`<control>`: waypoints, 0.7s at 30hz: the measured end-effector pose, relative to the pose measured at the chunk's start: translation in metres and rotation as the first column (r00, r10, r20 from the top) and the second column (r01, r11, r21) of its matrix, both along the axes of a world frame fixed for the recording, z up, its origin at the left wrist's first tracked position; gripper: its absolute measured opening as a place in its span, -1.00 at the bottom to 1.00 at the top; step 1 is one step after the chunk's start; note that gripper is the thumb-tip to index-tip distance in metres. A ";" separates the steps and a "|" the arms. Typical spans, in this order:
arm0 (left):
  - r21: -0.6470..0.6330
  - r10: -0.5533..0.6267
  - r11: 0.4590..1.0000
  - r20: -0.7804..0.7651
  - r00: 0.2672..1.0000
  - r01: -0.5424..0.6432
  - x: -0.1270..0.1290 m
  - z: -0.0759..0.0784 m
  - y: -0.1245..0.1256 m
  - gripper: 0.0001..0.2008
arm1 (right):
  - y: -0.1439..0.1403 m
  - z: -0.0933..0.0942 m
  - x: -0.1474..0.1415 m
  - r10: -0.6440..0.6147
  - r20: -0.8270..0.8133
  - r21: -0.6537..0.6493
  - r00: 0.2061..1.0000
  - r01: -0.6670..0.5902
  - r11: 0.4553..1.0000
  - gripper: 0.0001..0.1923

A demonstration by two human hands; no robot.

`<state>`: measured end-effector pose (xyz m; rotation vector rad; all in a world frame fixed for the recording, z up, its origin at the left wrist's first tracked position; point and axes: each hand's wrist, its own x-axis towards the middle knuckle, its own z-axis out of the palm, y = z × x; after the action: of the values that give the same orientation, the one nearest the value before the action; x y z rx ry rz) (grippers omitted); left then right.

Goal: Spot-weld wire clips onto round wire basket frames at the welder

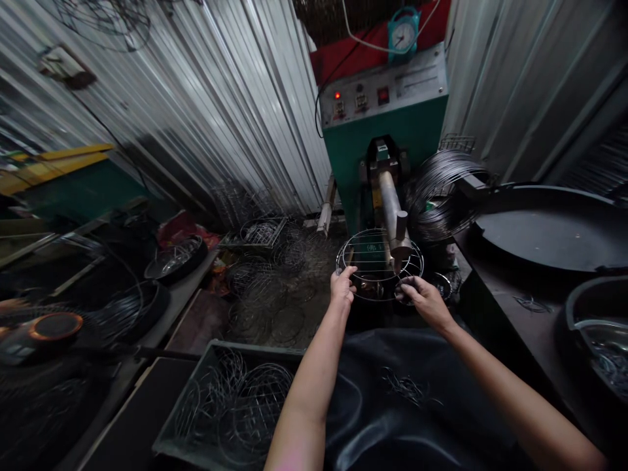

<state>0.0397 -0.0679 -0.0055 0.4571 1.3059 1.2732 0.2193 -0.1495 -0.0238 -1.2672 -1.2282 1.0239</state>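
A round wire rack (369, 269) with parallel bars is held level at the arm of a green spot welder (387, 147). My left hand (343, 286) is closed on the rack's near left rim, thumb on top. At the near right rim, just below the welder's upper electrode (399, 252), my right hand (416, 294) is pinched. Whether it grips the rim or a small wire piece there is too dark to make out. Loose bent wire pieces (405, 387) lie on the black apron (363, 418) over my lap.
A crate (164, 437) of wire racks stands at my left, with more wire parts on the floor behind. To the right are a wire coil (444, 190), a large black tray (549, 229) and a bin (572, 307) of metal pieces. A clock (403, 34) sits atop the welder.
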 end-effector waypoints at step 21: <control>-0.084 0.037 0.996 -0.049 0.998 -0.041 0.007 0.008 -0.002 -0.70 | -0.074 -0.055 0.058 -0.230 0.024 -0.184 0.973 0.230 0.956 -0.54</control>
<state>0.0465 -0.0704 0.0028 0.4056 1.4087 1.2406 0.2773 -0.2235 -0.0789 -1.5174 -0.9757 0.9824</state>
